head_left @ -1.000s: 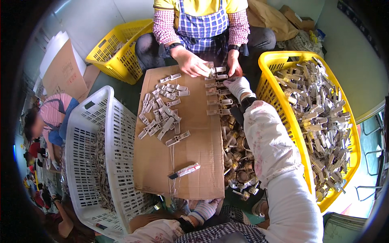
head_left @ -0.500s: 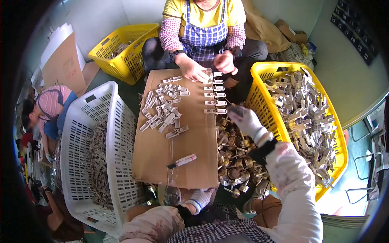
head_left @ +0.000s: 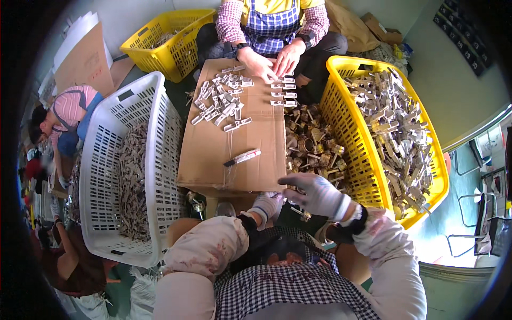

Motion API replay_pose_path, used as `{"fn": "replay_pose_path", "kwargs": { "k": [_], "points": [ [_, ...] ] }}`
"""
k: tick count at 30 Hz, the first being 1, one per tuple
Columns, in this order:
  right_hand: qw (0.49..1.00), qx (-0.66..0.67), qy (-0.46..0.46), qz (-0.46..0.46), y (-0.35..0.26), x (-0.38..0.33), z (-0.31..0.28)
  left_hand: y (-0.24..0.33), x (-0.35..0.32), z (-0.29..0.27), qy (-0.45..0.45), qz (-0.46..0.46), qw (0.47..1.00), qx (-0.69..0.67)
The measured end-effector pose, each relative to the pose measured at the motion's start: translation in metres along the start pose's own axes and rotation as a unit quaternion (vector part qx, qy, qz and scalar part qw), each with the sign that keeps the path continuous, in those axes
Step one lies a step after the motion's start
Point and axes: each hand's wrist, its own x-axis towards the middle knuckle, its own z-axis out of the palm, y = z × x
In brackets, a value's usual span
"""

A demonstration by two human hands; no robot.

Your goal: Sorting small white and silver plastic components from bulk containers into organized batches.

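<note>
My right hand (head_left: pixel 320 196), in a white glove, is over the near right corner of the cardboard box (head_left: pixel 213 170), fingers stretched out to the left. Just left of it and lower, my gloved left hand (head_left: pixel 268 205) is at the box's near side; its fingers are mostly hidden. A metal part with a short stem (head_left: pixel 302 213) shows under my right hand; I cannot tell whether it is held. White clips (head_left: pixel 284 95) stand in a row along the box's right edge, and a loose heap of white clips (head_left: pixel 221 98) lies on top. Nearer is a pen-like stick (head_left: pixel 243 157).
Across the box, a co-worker's hands (head_left: pixel 272 64) meet over the row's far end. Metal ring-shaped parts (head_left: pixel 314 144) are piled to the right, beside a yellow basket (head_left: pixel 358 146) full of metal clips. A white basket (head_left: pixel 152 176) stands left, another yellow basket (head_left: pixel 176 50) behind.
My right hand has come back from the clip row to the box's near edge, close to my left hand. The view has tilted down. The co-worker's hands have come together.
</note>
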Motion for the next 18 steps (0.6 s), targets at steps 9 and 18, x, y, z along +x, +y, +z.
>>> {"fn": "replay_pose_path", "kwargs": {
  "k": [9,18],
  "points": [
    [0.918,-0.360,0.080,-0.148,0.023,0.127,0.098,-0.094,0.069,0.022,0.034,0.213,0.975,0.055],
    [0.910,-0.397,-0.116,0.017,-0.007,0.125,0.102,-0.046,0.032,0.014,0.033,0.169,0.981,0.092]
  ]
}}
